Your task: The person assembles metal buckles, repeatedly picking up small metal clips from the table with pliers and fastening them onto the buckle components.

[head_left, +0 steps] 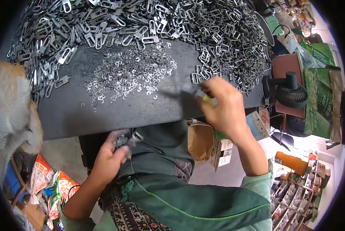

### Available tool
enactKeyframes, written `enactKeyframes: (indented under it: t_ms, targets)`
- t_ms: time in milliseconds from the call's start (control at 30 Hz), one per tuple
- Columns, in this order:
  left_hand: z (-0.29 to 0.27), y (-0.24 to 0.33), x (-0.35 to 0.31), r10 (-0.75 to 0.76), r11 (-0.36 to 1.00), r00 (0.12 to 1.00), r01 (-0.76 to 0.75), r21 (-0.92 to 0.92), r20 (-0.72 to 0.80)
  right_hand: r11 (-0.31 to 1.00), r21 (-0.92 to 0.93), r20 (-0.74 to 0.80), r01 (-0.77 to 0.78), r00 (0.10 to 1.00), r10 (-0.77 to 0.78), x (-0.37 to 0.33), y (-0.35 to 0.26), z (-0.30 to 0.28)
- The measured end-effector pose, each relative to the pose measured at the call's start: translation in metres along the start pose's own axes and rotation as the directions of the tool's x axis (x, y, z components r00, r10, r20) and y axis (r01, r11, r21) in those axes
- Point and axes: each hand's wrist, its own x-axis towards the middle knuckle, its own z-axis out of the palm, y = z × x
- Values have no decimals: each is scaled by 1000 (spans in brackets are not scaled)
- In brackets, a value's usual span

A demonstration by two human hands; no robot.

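My left hand (pixel 112 154) is closed around small metal buckle parts (pixel 133 139), just off the table's near edge and over my lap. How those parts fit together is hidden by the fingers and blur. Over the right part of the table my right hand (pixel 225 107) grips a yellow-handled tool (pixel 209 101), its dark head smeared by motion. Small C-shaped rings (pixel 134 73) lie scattered in the middle. Long slotted metal clips (pixel 99 27) are heaped behind and to the left. To the right rises a pile of rectangular metal frames (pixel 230 42).
A furry orange and white animal (pixel 12 111) is at the table's left edge. At the right edge stands a small black fan (pixel 292 94). An open cardboard box (pixel 200 142) sits below the table, and printed bags (pixel 45 177) lie at lower left.
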Motion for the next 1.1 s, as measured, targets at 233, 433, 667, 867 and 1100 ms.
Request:
enactKeyframes:
  t_ms: [233,433,667,867,1100]
  targets:
    - [-3,-21,12,24,995,999,-27,-94,-27,954,-244,-244,-175,963,114,9,9,33]
    - [24,34,-2,156,974,983,-169,152,91,974,-191,-203,-121,976,82,10,3,36]
    - [38,67,0,275,950,958,-283,132,77,702,627,438,-336,898,39,8,-51,3]
    - [34,77,-1,191,979,972,-199,50,137,588,661,525,-465,847,80,2,-58,7]
    - [27,85,-6,88,996,929,-86,-23,360,789,614,173,19,972,-158,-1,-65,5]
